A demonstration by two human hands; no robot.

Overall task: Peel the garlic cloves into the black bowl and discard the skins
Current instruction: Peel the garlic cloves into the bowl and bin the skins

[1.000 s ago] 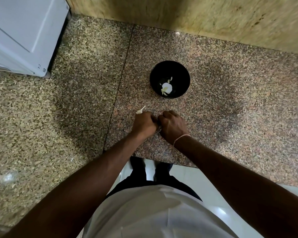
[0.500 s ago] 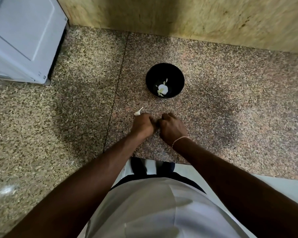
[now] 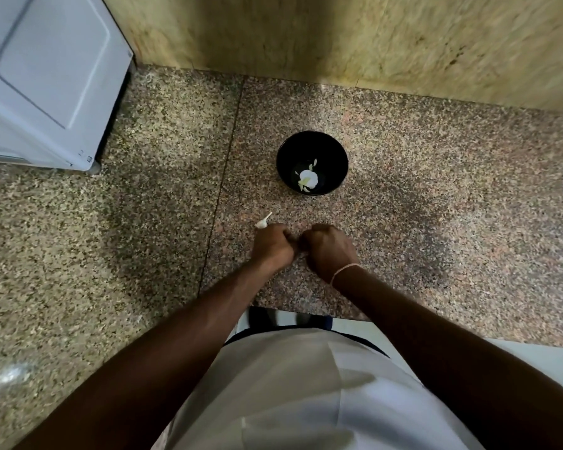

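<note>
The black bowl (image 3: pixel 333 147) stands on the granite counter, straight beyond my hands. A white garlic piece (image 3: pixel 307 180) and a few skin flakes lie in its bottom. My left hand (image 3: pixel 273 245) and my right hand (image 3: pixel 330 250) sit knuckles-up and side by side near the counter's front edge. Their curled fingers meet in the gap between them, pinching a garlic clove that the knuckles hide. A loose garlic piece with a stem (image 3: pixel 262 221) lies on the counter against the far left side of my left hand.
A white appliance (image 3: pixel 46 79) stands at the back left on the granite counter (image 3: pixel 436 222). A yellowish stone wall (image 3: pixel 338 34) runs behind the bowl. A seam (image 3: pixel 223 177) splits the counter left of my hands. The counter's front edge lies just below my wrists.
My hands stay close together in the same spot, with only small finger movement. My head has tilted, so the bowl and counter sit lower in view.
</note>
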